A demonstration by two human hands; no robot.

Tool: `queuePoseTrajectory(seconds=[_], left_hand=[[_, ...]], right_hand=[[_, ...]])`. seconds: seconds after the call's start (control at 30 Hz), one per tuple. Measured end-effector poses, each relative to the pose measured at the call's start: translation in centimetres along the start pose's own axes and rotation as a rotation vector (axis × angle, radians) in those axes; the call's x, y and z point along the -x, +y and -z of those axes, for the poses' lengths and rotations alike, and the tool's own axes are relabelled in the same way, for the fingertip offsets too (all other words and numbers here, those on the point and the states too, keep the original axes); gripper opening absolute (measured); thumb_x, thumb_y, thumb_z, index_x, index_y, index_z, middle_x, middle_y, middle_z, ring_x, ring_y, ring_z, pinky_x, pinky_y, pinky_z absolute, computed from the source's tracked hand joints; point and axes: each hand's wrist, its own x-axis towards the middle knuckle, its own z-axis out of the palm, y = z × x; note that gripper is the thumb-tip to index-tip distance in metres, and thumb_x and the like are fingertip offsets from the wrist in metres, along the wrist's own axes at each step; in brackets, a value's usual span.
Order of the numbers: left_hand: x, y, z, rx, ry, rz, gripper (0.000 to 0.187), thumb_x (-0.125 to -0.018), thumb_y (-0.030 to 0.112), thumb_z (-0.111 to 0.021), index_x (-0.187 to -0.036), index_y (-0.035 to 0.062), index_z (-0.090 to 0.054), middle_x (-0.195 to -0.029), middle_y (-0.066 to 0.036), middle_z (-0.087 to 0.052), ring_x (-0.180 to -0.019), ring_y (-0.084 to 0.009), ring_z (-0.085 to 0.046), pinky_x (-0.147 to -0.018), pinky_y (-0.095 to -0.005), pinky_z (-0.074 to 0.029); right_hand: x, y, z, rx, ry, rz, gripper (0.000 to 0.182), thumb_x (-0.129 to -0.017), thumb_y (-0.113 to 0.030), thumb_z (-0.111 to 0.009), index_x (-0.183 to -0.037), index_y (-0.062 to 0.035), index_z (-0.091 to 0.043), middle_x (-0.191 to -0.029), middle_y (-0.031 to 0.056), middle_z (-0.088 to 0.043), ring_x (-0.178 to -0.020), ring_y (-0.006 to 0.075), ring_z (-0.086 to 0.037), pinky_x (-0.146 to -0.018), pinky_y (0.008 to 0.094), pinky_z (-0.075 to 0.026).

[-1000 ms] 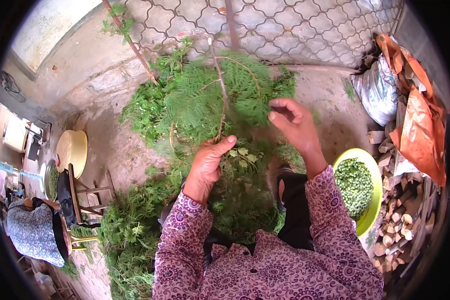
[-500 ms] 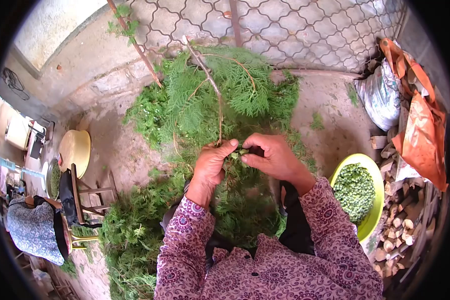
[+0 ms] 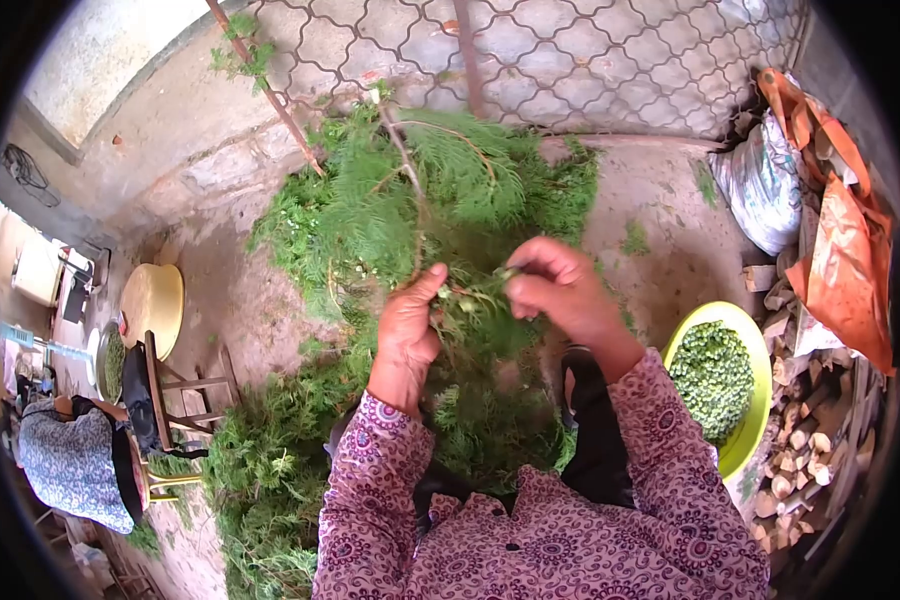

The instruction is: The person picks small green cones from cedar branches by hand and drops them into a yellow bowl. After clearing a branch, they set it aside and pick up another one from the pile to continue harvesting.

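Note:
My left hand (image 3: 407,335) is closed around the lower stem of a cut evergreen branch (image 3: 404,155), its thumb pointing up along the stem. Flat, feathery green sprays spread from the branch ahead of the hand. Small pale green cones (image 3: 467,304) show on the twigs between my hands. My right hand (image 3: 565,300), slightly blurred, is just right of them with thumb and forefinger pinched together. A bit of green shows at its fingertips, too small to make out clearly.
A yellow-green basin (image 3: 760,405) of small green cones stands at right, beside stacked firewood (image 3: 805,450) and an orange bag (image 3: 845,275). Cut greenery (image 3: 270,460) covers the floor. At left are a wooden stool (image 3: 185,390), a yellow tub (image 3: 160,305) and another person (image 3: 75,460).
My right hand has moved right, away from my left hand, opening a gap between them. My left hand and the branch have shifted slightly left, and the branch is blurred.

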Motion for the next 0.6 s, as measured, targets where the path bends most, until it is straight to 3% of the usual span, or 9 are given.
queuePoseTrajectory(seconds=[0.07,0.13,0.17,0.33,0.4,0.43,0.47,0.53,0.6], left_hand=[[-0.3,0.6,0.4,0.021,0.101,-0.121,0.022,-0.077,0.012,-0.065,-0.094,0.0011,-0.057,-0.083,-0.004,-0.059,-0.075,-0.0146,-0.054,-0.067,-0.0286,-0.045],[-0.1,0.8,0.8,0.004,0.106,-0.120,0.021,-0.077,0.011,-0.065,-0.094,0.0011,-0.058,-0.082,-0.004,-0.059,-0.076,-0.0144,-0.054,-0.068,-0.0285,-0.045],[-0.3,0.7,0.9,0.033,0.098,-0.113,0.020,-0.077,0.011,-0.065,-0.092,0.0014,-0.059,-0.082,-0.004,-0.060,-0.076,-0.0144,-0.054,-0.068,-0.0284,-0.045],[-0.7,0.1,1.0,0.030,0.148,-0.142,0.016,-0.076,0.010,-0.066,-0.088,0.0015,-0.060,-0.082,-0.004,-0.060,-0.074,-0.0147,-0.055,-0.066,-0.0284,-0.046],[-0.3,0.1,0.4,0.074,0.149,-0.138,0.013,-0.076,0.009,-0.066,-0.085,0.0016,-0.060,-0.081,-0.005,-0.060,-0.072,-0.0146,-0.056,-0.063,-0.0282,-0.046],[-0.2,0.2,0.1,0.029,0.176,-0.165,0.012,-0.076,0.009,-0.065,-0.084,0.0026,-0.060,-0.080,-0.005,-0.060,-0.071,-0.0146,-0.056,-0.063,-0.0282,-0.046],[-0.3,0.1,0.2,0.027,0.176,-0.165,0.012,-0.076,0.009,-0.065,-0.084,0.0026,-0.060,-0.080,-0.005,-0.060,-0.071,-0.0146,-0.056,-0.063,-0.0282,-0.046],[-0.7,-0.4,0.5,0.028,0.169,-0.168,0.012,-0.076,0.010,-0.066,-0.083,0.0033,-0.060,-0.077,-0.004,-0.060,-0.068,-0.0141,-0.055,-0.059,-0.0274,-0.045],[-0.9,-0.8,0.6,0.014,0.162,-0.155,0.012,-0.075,0.010,-0.067,-0.082,0.0035,-0.059,-0.076,-0.004,-0.059,-0.066,-0.0136,-0.054,-0.057,-0.0268,-0.043]], right_hand=[[-0.1,-0.8,1.2,-0.113,0.029,-0.010,0.014,-0.081,-0.008,-0.055,-0.094,-0.0036,-0.052,-0.073,0.0047,-0.057,-0.059,0.0081,-0.052,-0.049,0.0198,-0.038],[-0.1,-1.5,1.8,-0.619,-0.018,-0.062,0.017,-0.084,-0.010,-0.050,-0.100,-0.0046,-0.049,-0.085,0.0080,-0.057,-0.064,0.0099,-0.054,-0.047,0.0199,-0.039],[0.1,-1.9,1.7,-0.591,-0.010,-0.135,0.020,-0.086,-0.014,-0.048,-0.104,-0.0046,-0.046,-0.096,0.0109,-0.055,-0.067,0.0108,-0.053,-0.048,0.0197,-0.039],[-0.3,0.1,1.2,-0.586,-0.168,-0.247,0.020,-0.082,-0.009,-0.053,-0.101,-0.0031,-0.051,-0.094,0.0079,-0.056,-0.068,0.0121,-0.054,-0.049,0.0217,-0.040],[-0.5,0.6,-0.2,0.326,-0.057,0.194,0.014,-0.077,-0.007,-0.060,-0.089,-0.0026,-0.055,-0.084,0.0028,-0.057,-0.070,0.0114,-0.054,-0.055,0.0251,-0.043],[-0.2,0.7,-1.4,0.343,0.037,0.190,0.014,-0.072,-0.007,-0.065,-0.082,-0.0026,-0.057,-0.074,0.0027,-0.056,-0.067,0.0150,-0.054,-0.060,0.0284,-0.043],[-0.2,0.8,-1.9,0.342,0.038,0.191,0.014,-0.072,-0.007,-0.065,-0.082,-0.0026,-0.057,-0.074,0.0027,-0.056,-0.067,0.0150,-0.054,-0.060,0.0284,-0.043],[-0.1,1.2,-2.6,0.770,0.062,0.397,0.019,-0.070,-0.009,-0.067,-0.085,-0.0051,-0.056,-0.074,0.0079,-0.055,-0.066,0.0215,-0.054,-0.060,0.0307,-0.044],[-0.2,1.1,-3.0,0.853,0.069,0.386,0.022,-0.069,-0.011,-0.067,-0.088,-0.0065,-0.056,-0.074,0.0114,-0.053,-0.067,0.0280,-0.054,-0.058,0.0331,-0.043]])
